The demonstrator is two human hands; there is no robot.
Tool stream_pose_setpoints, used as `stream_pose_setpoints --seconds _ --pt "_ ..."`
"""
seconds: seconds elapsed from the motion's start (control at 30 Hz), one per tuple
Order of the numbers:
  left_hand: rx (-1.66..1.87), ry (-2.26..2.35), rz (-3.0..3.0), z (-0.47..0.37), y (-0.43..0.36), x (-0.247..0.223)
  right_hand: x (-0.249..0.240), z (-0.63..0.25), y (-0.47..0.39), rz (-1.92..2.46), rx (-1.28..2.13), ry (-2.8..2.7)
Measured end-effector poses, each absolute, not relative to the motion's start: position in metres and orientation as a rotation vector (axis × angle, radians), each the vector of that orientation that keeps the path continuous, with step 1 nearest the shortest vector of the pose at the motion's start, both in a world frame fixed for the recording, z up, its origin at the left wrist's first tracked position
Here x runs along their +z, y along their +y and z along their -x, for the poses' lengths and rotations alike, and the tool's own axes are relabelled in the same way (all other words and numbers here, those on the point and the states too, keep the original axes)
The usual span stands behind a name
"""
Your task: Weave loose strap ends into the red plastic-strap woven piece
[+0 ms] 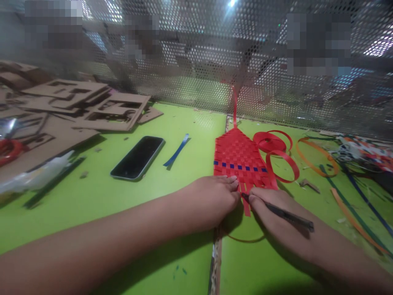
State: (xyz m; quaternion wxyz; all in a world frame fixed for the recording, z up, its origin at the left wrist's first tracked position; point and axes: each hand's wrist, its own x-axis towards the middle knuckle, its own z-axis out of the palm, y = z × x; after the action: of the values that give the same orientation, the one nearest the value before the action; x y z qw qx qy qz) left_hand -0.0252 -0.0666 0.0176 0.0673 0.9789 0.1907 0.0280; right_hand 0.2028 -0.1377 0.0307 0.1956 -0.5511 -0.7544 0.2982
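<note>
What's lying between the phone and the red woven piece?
In the head view, a short blue strip lies on the green tabletop between the phone and the red woven piece.

Woven red piece (236, 147): flat strips, smooth, slight sheen, plastic or ribbon, could not be told which. Red strip coil (267, 141): same look, smooth. Loose blue strip (177, 151): smooth, glossy along its length. Smartphone (138, 157): dark, glossy, glass-like face. Cutout sheets (66, 92): matt brown, cardboard-like. Perforated screen (196, 65): metallic grey, shiny in patches. Table (196, 127): smooth green surface, soft sheen. Slender tool (287, 215): dark, smooth; material was unclear.
</note>
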Motion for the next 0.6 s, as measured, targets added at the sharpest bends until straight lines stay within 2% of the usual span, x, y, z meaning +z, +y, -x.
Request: stream_pose_setpoints --seconds 0.37,0.6 --pt "0.108 0.582 -2.931 0.025 -0.067 0.018 0.021 -0.206 -0.119 1.775 0.847 -2.155" --pt "0.098 0.589 -2.972 0.025 -0.067 0.018 0.015 -0.207 -0.122 1.672 0.747 -2.089"
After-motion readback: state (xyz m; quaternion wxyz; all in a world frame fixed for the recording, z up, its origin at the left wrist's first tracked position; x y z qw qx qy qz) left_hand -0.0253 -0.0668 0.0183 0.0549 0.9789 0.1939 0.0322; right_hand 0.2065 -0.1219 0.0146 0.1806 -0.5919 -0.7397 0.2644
